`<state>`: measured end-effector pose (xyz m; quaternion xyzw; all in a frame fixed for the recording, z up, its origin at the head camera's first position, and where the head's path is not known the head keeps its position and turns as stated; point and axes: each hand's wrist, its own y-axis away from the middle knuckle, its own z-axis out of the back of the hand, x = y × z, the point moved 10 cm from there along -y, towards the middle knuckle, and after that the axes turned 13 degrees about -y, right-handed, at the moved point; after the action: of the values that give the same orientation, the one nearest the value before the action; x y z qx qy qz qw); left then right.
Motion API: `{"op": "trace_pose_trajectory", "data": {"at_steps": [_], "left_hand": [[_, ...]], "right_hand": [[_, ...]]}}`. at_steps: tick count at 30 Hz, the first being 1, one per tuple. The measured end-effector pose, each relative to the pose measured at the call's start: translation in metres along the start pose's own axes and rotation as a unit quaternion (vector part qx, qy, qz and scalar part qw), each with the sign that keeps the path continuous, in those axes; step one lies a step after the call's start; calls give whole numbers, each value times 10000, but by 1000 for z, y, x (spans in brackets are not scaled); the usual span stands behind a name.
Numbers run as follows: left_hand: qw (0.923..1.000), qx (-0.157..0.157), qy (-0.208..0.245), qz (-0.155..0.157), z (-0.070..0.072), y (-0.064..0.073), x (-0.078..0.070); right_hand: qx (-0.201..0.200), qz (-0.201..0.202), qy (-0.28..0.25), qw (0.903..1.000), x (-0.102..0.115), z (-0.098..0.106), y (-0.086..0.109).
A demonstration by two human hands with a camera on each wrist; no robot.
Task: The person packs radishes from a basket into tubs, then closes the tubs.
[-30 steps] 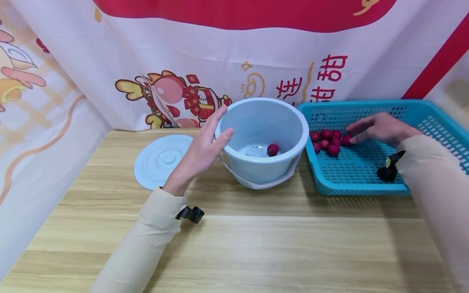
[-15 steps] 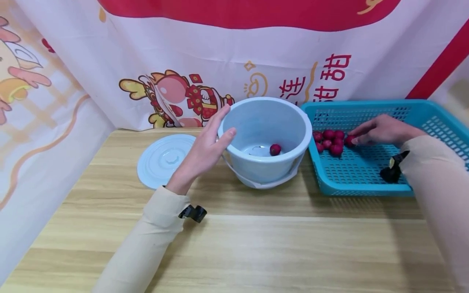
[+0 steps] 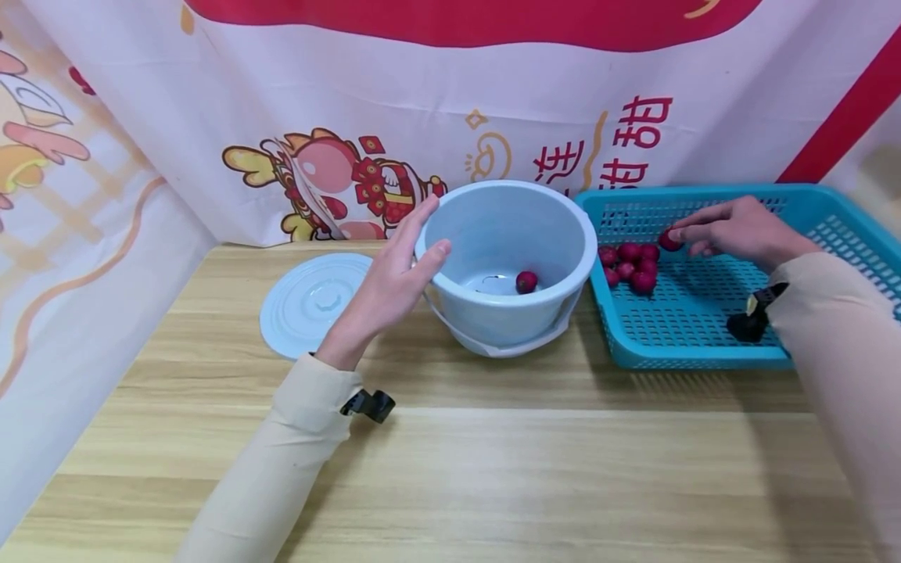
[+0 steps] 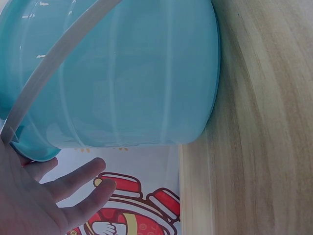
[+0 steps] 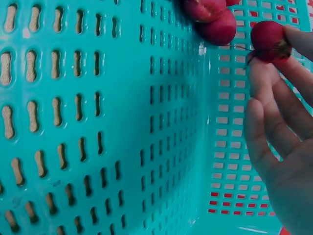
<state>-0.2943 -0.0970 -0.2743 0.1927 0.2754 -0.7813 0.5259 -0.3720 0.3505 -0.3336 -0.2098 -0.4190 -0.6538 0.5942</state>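
Observation:
My right hand (image 3: 735, 231) pinches a small red radish (image 3: 669, 239) between thumb and fingertips, above the basket floor. In the right wrist view that radish (image 5: 270, 41) shows a thin root and a stem end. Several more radishes (image 3: 629, 270) lie clustered in the left part of the blue basket (image 3: 697, 363). At the light blue bucket (image 3: 503, 324), my left hand (image 3: 390, 285) touches the left rim, its fingers fairly straight. Looking from the left wrist, the hand (image 4: 34, 196) has spread fingers beside the bucket's rim. One radish (image 3: 525, 282) lies at the bottom of the bucket.
A round light blue lid (image 3: 313, 303) lies flat on the wooden table (image 3: 493, 477), left of the bucket. The bucket's pale handle (image 3: 486, 348) hangs down its front. A printed cloth (image 3: 394, 86) hangs behind. Bucket and basket stand side by side.
My right hand has lifted one radish up from the basket floor, away from the cluster. The left hand stays at the bucket rim.

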Motion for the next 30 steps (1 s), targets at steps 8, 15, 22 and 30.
{"op": "trace_pose_trajectory", "data": {"at_steps": [8, 15, 22, 30], "left_hand": [[10000, 21, 4, 17, 0, 1, -1], [10000, 16, 5, 35, 0, 2, -1], [10000, 27, 21, -12, -1, 0, -3], [10000, 12, -19, 18, 0, 1, -2]], "right_hand": [[-311, 235, -253, 9989, 18, 4, 4], [-639, 649, -618, 9939, 45, 3, 12], [-935, 1390, -1254, 9779, 83, -2, 25], [-870, 2228, -1572, 9582, 136, -28, 42]]}}
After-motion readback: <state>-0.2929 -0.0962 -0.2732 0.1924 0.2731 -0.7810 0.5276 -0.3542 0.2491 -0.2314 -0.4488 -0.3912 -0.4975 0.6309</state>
